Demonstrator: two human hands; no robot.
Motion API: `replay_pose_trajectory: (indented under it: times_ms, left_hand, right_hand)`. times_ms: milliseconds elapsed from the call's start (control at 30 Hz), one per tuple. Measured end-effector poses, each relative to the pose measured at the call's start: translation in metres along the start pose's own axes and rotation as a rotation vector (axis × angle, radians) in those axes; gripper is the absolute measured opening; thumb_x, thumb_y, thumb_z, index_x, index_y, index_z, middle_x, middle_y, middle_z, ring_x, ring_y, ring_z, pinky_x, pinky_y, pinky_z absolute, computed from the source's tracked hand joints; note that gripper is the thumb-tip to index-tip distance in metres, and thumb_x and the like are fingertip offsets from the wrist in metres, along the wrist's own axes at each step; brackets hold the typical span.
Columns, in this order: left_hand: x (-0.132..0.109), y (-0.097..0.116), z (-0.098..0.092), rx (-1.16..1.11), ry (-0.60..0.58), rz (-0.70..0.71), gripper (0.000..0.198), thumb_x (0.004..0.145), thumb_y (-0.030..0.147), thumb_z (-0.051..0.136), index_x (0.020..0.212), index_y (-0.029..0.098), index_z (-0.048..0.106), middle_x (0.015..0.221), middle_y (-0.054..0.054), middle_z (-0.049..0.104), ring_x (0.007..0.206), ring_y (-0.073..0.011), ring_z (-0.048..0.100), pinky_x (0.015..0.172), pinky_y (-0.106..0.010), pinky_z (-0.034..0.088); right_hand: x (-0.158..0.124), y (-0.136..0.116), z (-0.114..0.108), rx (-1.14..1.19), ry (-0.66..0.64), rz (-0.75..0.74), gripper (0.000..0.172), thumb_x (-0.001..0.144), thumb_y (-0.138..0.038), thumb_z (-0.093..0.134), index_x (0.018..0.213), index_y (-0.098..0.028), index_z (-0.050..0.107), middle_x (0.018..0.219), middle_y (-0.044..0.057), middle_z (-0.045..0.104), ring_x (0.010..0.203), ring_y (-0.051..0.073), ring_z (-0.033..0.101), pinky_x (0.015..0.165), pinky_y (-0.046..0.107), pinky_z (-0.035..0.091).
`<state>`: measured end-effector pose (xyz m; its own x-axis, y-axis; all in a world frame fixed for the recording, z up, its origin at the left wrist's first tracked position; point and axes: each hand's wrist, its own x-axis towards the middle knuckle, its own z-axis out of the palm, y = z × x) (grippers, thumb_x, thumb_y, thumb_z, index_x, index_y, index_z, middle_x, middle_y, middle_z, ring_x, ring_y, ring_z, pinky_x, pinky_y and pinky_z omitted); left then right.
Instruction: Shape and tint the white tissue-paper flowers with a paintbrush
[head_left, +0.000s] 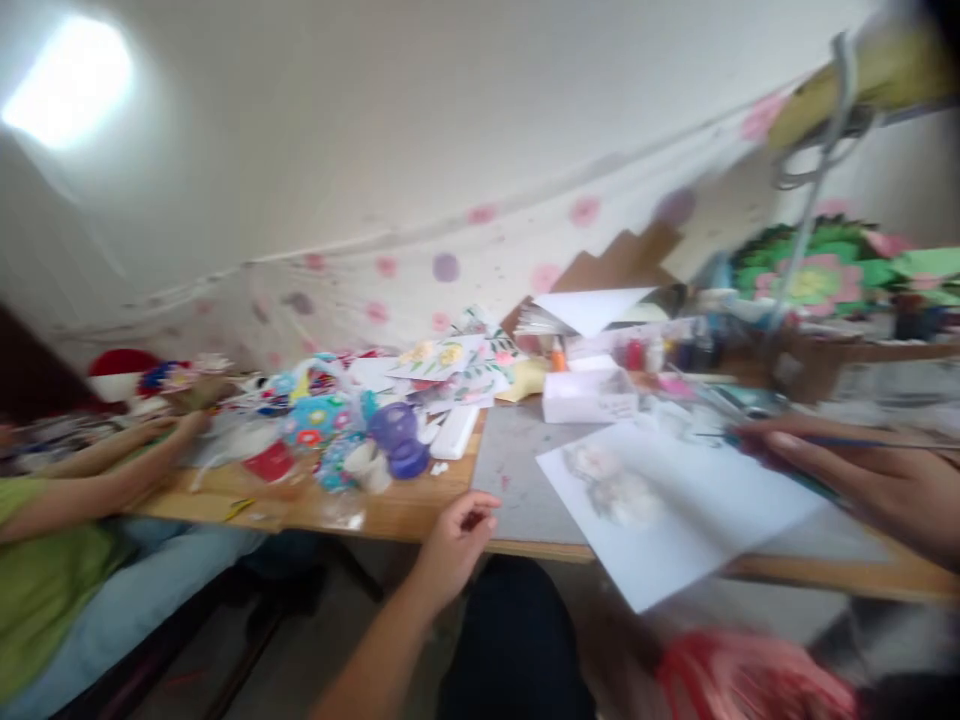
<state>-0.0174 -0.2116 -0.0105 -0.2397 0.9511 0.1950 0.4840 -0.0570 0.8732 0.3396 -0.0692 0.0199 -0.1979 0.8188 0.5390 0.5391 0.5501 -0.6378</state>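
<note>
Two bare hands are seen at a long, pale-brown wooden table point(420, 512). By the right hand point(847, 475), a slender, dark, brush-like stick point(855, 441) is gripped between thumb and fingers, its tip pointed leftward (its exact kind is lost to blur). The left hand point(459, 530) is held near the table's front edge, its fingers loosely curled, with a gap left between thumb and fingertips.

Between the hands, a white rectangular sheet of paper point(720, 490), marked with pale, blurred rounded flower shapes, is laid over a flat grey mat point(517, 460); its nearest corner is projected past the table edge. Behind it, a white open-topped box point(589, 397) is set. To the left, a purple, narrow-waisted plastic container point(401, 440) is placed just beside a flat white oblong object point(455, 432). Farther left, a co-worker in a lime-green shirt point(45, 590) is seated, forearms rested at the table. Behind everything, a white sheet with pink and purple dots point(480, 255) is hung.
</note>
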Motion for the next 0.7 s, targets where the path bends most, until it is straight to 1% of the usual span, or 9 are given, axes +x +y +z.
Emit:
replay_pose_trajectory:
  times_ms: [67,167,267,333,400,467,533,633,700]
  left_hand:
    - [0.02,0.006,0.007,0.053,-0.079,0.073,0.018,0.076,0.02,0.055,0.091,0.016,0.063,0.079,-0.002,0.057,0.075,-0.0151,0.053,0.069,-0.026,0.042]
    - [0.058,0.018,0.02,0.111,-0.183,0.184,0.016,0.077,0.019,0.056,0.089,0.018,0.065,0.078,-0.002,0.057,0.075,-0.0152,0.053,0.073,-0.028,0.042]
    - [0.098,0.031,0.04,0.166,-0.274,0.308,0.017,0.077,0.018,0.056,0.092,0.019,0.065,0.085,-0.003,0.057,0.082,-0.0165,0.054,0.079,-0.03,0.042]
    - [0.122,0.038,0.056,0.31,-0.371,0.472,0.022,0.079,0.016,0.054,0.098,0.019,0.063,0.096,-0.005,0.058,0.091,-0.0181,0.054,0.083,-0.032,0.042]
    - [0.141,0.042,0.072,0.399,-0.444,0.577,0.023,0.081,0.016,0.052,0.101,0.019,0.062,0.102,-0.006,0.058,0.096,-0.0185,0.054,0.085,-0.033,0.042]
    - [0.155,0.041,0.084,0.43,-0.489,0.626,0.021,0.082,0.017,0.051,0.101,0.019,0.062,0.105,-0.007,0.057,0.099,-0.0186,0.053,0.087,-0.033,0.042]
    - [0.162,0.035,0.092,0.439,-0.533,0.666,0.021,0.082,0.02,0.053,0.101,0.019,0.062,0.111,-0.008,0.054,0.104,-0.0202,0.05,0.09,-0.035,0.041]
    - [0.166,0.022,0.095,0.439,-0.612,0.758,0.031,0.076,0.03,0.062,0.106,0.021,0.061,0.122,-0.009,0.047,0.116,-0.0261,0.04,0.099,-0.042,0.034]
    - [0.166,0.016,0.094,0.451,-0.646,0.822,0.036,0.073,0.034,0.066,0.106,0.021,0.061,0.124,-0.009,0.044,0.121,-0.0296,0.033,0.103,-0.046,0.029]
  right_hand:
    - [0.007,-0.012,-0.009,0.151,-0.119,0.119,0.018,0.087,-0.031,0.052,0.094,-0.024,0.067,0.087,0.006,0.069,0.078,0.016,0.064,0.069,0.026,0.05]
    - [0.016,-0.019,-0.01,0.291,-0.209,0.203,0.018,0.086,-0.034,0.054,0.089,-0.022,0.067,0.083,0.007,0.069,0.077,0.015,0.064,0.069,0.023,0.051]
    - [0.025,-0.007,0.0,0.283,-0.309,0.17,0.02,0.086,-0.036,0.053,0.087,-0.02,0.066,0.082,0.008,0.068,0.078,0.016,0.063,0.071,0.024,0.051]
    - [0.032,0.006,0.008,0.271,-0.349,0.134,0.023,0.086,-0.038,0.052,0.083,-0.018,0.064,0.077,0.007,0.066,0.074,0.016,0.063,0.069,0.026,0.051]
    - [0.039,0.017,0.015,0.277,-0.393,0.126,0.024,0.086,-0.038,0.052,0.082,-0.017,0.062,0.077,0.006,0.066,0.074,0.017,0.064,0.069,0.028,0.052]
    - [0.044,0.025,0.022,0.278,-0.478,0.094,0.022,0.088,-0.034,0.049,0.088,-0.017,0.063,0.085,0.007,0.068,0.081,0.017,0.065,0.073,0.029,0.052]
    - [0.045,0.03,0.03,0.26,-0.574,-0.023,0.021,0.09,-0.026,0.044,0.096,-0.018,0.062,0.096,0.008,0.067,0.09,0.017,0.063,0.079,0.029,0.05]
    - [0.044,0.036,0.041,0.175,-0.681,-0.232,0.021,0.088,-0.017,0.045,0.104,-0.017,0.058,0.105,0.009,0.062,0.096,0.016,0.058,0.082,0.029,0.047]
    - [0.042,0.037,0.049,0.07,-0.748,-0.269,0.022,0.082,-0.014,0.053,0.104,-0.017,0.057,0.103,0.009,0.059,0.094,0.017,0.055,0.08,0.03,0.046]
